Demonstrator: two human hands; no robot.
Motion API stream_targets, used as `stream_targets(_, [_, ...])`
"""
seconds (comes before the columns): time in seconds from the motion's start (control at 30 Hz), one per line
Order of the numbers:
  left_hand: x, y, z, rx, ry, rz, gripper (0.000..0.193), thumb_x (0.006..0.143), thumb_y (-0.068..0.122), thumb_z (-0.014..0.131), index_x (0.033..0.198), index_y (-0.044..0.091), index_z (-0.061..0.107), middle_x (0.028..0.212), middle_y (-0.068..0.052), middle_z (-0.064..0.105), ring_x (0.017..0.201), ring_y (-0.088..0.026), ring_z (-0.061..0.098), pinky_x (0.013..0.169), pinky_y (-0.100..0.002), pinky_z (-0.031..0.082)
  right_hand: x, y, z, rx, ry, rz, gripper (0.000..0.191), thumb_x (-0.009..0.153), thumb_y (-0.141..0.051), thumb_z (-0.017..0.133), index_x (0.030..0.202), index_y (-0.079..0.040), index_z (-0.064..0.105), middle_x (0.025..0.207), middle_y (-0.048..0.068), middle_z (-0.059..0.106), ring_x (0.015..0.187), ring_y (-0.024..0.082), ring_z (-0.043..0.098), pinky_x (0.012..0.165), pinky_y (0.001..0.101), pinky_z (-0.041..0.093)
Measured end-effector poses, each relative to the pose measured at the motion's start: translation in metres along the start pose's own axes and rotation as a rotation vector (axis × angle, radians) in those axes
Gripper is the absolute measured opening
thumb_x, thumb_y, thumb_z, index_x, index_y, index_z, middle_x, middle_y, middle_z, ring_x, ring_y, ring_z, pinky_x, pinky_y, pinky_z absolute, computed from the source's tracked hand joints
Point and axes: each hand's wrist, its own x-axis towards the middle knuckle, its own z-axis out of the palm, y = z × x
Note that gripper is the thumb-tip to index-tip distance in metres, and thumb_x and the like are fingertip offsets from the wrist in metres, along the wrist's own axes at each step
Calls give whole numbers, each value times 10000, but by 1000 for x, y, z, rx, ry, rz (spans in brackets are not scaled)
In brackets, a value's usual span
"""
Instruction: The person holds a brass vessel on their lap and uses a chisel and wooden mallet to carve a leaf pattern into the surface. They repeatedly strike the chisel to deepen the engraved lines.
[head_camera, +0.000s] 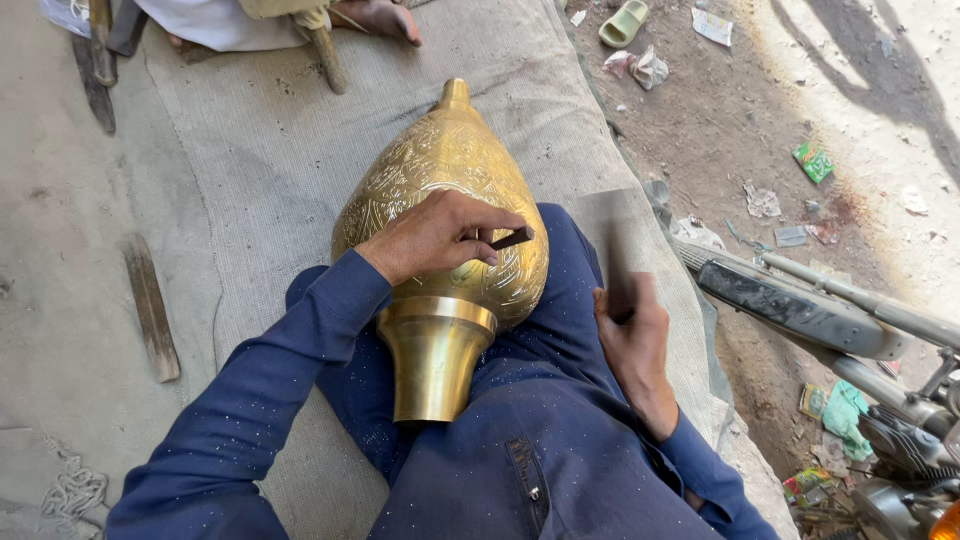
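Observation:
A large engraved brass vase (440, 180) lies on its side across my lap, its plain neck (432, 360) pointing toward me and its narrow tip away. My left hand (440, 235) rests on the vase's belly and pinches a small dark metal chisel (512, 238) against the surface. My right hand (635, 345) is to the right of the vase, gripping a hammer (612, 240) whose head is blurred by motion. Both arms are in dark blue sleeves.
I sit on a grey woven mat (260, 140). Wooden sticks (150, 305) lie on the left. Another person's bare foot (385, 18) shows at the top. A motorcycle (830, 320) stands at the right on littered dirt, with a green sandal (622, 22) beyond.

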Motion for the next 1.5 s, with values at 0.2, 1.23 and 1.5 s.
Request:
stream_targets(0.2, [-4,1,3,32,21,67,496,798,72,810,1275,156,705,1141,-108,781,885,-184,768,795,-337,600,-6,4,2,78,-93,237,269,930,-195,761,1076,-73,571,759,122,636,615,254,622,547,408,481])
stream_targets(1.23, [17,-10,10,114,338,-324,554,789,192,856,1314,163,681,739,-30,715,576,-133,659,605,-309,550,127,-3,-30,14,-526,29,805,843,-282,804,1571,-179,474,1056,205,708,760,249,674,677,418,575])
stream_targets(1.5, [20,-13,7,114,293,-301,561,773,169,860,1310,160,700,691,-29,678,567,-130,603,587,-311,515,121,-4,-34,21,-596,-18,860,817,-264,824,1582,-102,467,1123,247,684,884,292,643,754,431,532])
